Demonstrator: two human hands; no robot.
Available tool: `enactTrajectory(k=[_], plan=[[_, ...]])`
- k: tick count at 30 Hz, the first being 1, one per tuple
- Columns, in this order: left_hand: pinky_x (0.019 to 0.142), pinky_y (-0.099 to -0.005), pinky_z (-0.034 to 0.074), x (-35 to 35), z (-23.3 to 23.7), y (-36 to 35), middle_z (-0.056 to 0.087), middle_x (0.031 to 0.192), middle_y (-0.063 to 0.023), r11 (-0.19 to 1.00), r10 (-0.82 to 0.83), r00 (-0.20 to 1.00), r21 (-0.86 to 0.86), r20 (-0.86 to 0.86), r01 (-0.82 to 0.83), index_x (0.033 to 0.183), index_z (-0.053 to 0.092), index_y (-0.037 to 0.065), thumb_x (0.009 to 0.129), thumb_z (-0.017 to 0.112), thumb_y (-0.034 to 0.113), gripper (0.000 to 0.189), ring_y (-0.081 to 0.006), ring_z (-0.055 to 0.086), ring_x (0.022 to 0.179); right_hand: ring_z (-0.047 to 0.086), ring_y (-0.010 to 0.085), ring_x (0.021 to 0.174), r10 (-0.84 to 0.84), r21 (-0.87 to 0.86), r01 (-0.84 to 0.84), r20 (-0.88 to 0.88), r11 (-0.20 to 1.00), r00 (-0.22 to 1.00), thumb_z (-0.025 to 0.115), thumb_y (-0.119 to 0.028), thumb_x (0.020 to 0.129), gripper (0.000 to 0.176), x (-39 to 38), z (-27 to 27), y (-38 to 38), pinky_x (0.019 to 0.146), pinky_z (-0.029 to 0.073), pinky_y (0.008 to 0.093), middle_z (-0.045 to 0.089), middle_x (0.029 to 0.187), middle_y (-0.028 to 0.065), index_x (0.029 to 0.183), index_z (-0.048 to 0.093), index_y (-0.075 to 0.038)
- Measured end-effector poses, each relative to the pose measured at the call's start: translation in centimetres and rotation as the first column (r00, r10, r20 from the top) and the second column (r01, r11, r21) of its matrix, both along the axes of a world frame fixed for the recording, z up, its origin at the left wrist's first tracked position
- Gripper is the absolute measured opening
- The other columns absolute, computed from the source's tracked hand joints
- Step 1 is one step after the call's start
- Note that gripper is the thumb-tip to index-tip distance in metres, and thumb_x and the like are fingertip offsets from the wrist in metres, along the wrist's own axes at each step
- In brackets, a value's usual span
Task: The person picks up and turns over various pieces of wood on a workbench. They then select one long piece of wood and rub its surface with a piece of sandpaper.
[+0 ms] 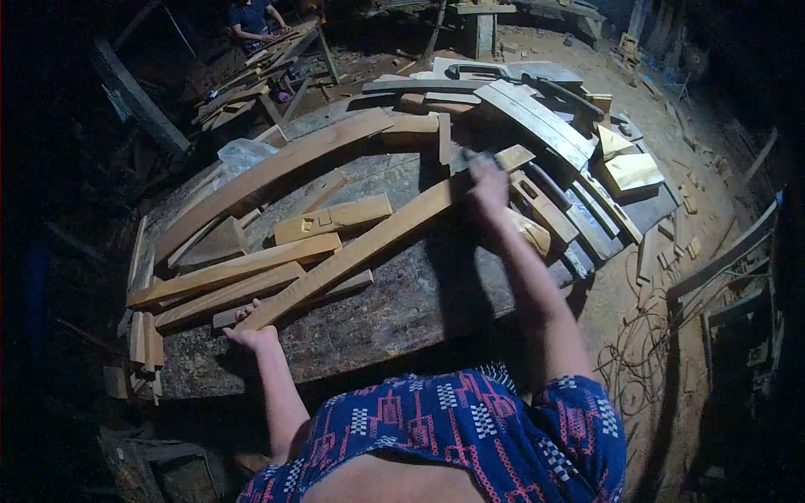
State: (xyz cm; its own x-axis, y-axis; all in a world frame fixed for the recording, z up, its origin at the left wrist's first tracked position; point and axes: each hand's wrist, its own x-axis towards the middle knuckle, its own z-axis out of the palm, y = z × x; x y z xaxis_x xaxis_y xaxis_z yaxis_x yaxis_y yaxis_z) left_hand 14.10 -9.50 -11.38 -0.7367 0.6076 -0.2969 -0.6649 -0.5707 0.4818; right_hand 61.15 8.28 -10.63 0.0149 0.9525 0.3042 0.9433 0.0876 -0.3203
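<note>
A long, narrow wooden strip (377, 243) runs diagonally over the workbench, its far end up at the right. My left hand (254, 333) holds its near end, thumb and fingers around the wood. Toward the far end, my right hand (490, 183) is closed on top of the strip. A small dark grey piece shows at its fingertips; its kind cannot be made out. Left of the strip lie a mortised wooden block (344, 216) and a light wooden bar (243, 267). Beyond them sits a wide curved board (277, 172).
The worn workbench (394, 323) carries several more timber pieces and a pale plank (537, 117) at the back right. A clear plastic bag (243, 155) lies at the left. Another person (251, 23) is by a wood pile at the back. Tangled cable (641, 360) lies on the right floor.
</note>
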Motion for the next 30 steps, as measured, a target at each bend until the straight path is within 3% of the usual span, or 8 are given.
enactTrajectory(k=[1,3,4,10,15,19,20,30], plan=[[0.072,-0.0423,0.043,-0.1,0.0,0.1,0.036,0.051,-0.0022,1.000,0.012,1.000,-0.019,0.002,-0.012,0.059,0.040,0.010,0.083,0.021,0.061,0.059,-0.0193,0.038,0.049,0.037,0.0254,0.119,0.054,0.196,-0.059,0.031,0.979,0.998,0.052,-0.007,0.066,0.051,-3.0,-3.5,-0.5,0.098,0.025,0.0433,0.045,0.124,0.0112,0.117,0.049,-0.009],[0.073,-0.0431,0.043,-0.1,-0.2,0.3,0.037,0.051,-0.0025,0.999,0.033,0.999,-0.032,0.029,-0.032,0.060,0.040,0.010,0.083,0.021,0.060,0.059,-0.0195,0.038,0.050,0.037,0.0247,0.119,0.257,0.008,-0.258,-0.128,0.966,0.958,0.043,-0.001,0.070,0.047,-10.3,0.7,-5.6,0.100,0.024,0.0429,0.046,0.123,0.0093,0.116,0.051,-0.011],[0.074,-0.0439,0.043,-0.1,-0.3,0.3,0.037,0.051,-0.0027,0.998,0.058,0.997,-0.042,0.047,-0.056,0.060,0.040,0.010,0.083,0.021,0.060,0.059,-0.0197,0.039,0.050,0.038,0.0265,0.118,0.329,0.224,-0.316,-0.026,0.922,0.944,0.041,-0.002,0.071,0.046,-14.0,-1.6,-7.0,0.099,0.025,0.0438,0.044,0.124,0.0093,0.116,0.050,-0.010],[0.075,-0.0449,0.044,-0.3,-0.4,0.1,0.039,0.053,-0.0045,0.997,0.072,0.997,-0.029,0.042,-0.071,0.061,0.041,0.008,0.083,0.022,0.061,0.060,-0.0206,0.041,0.053,0.033,0.0249,0.122,0.803,0.236,-0.784,0.029,0.574,0.596,0.043,-0.011,0.073,0.051,-20.9,-1.0,-12.1,0.101,0.021,0.0433,0.035,0.132,0.0082,0.124,0.043,-0.015],[0.076,-0.0446,0.043,-0.2,-0.3,0.1,0.040,0.054,-0.0043,0.998,0.048,0.998,-0.031,0.037,-0.047,0.062,0.041,0.008,0.082,0.024,0.062,0.060,-0.0205,0.042,0.053,0.033,0.0250,0.122,0.485,0.067,-0.485,0.018,0.872,0.874,0.046,-0.005,0.071,0.051,-7.2,-1.0,-3.3,0.103,0.023,0.0380,0.038,0.130,0.0079,0.121,0.045,-0.010],[0.076,-0.0439,0.043,-0.4,-0.6,0.1,0.039,0.053,-0.0033,0.999,0.044,0.999,-0.017,0.010,-0.044,0.061,0.040,0.009,0.082,0.023,0.062,0.060,-0.0203,0.042,0.053,0.046,0.0276,0.111,0.243,0.393,-0.205,-0.047,0.896,0.969,0.059,-0.015,0.062,0.056,9.4,-5.5,6.0,0.095,0.033,0.0331,0.051,0.117,0.0125,0.116,0.049,-0.005],[0.076,-0.0439,0.043,-0.3,-0.5,0.4,0.039,0.053,-0.0033,0.999,0.049,0.999,-0.019,0.001,-0.049,0.061,0.040,0.009,0.082,0.023,0.062,0.060,-0.0203,0.042,0.053,0.045,0.0274,0.111,-0.010,0.084,0.014,-0.056,0.996,0.998,0.055,-0.014,0.063,0.058,9.7,-0.9,3.6,0.095,0.033,0.0339,0.049,0.119,0.0121,0.120,0.046,-0.007],[0.076,-0.0445,0.043,-0.7,-0.8,0.2,0.040,0.054,-0.0044,0.999,0.049,0.999,-0.020,-0.006,-0.049,0.060,0.042,0.008,0.082,0.018,0.063,0.064,-0.0212,0.042,0.053,0.032,0.0270,0.122,-0.209,0.081,0.197,0.191,0.977,0.959,0.051,-0.020,0.074,0.055,9.0,-3.0,5.2,0.096,0.031,0.0410,0.034,0.133,0.0122,0.126,0.039,-0.010]])
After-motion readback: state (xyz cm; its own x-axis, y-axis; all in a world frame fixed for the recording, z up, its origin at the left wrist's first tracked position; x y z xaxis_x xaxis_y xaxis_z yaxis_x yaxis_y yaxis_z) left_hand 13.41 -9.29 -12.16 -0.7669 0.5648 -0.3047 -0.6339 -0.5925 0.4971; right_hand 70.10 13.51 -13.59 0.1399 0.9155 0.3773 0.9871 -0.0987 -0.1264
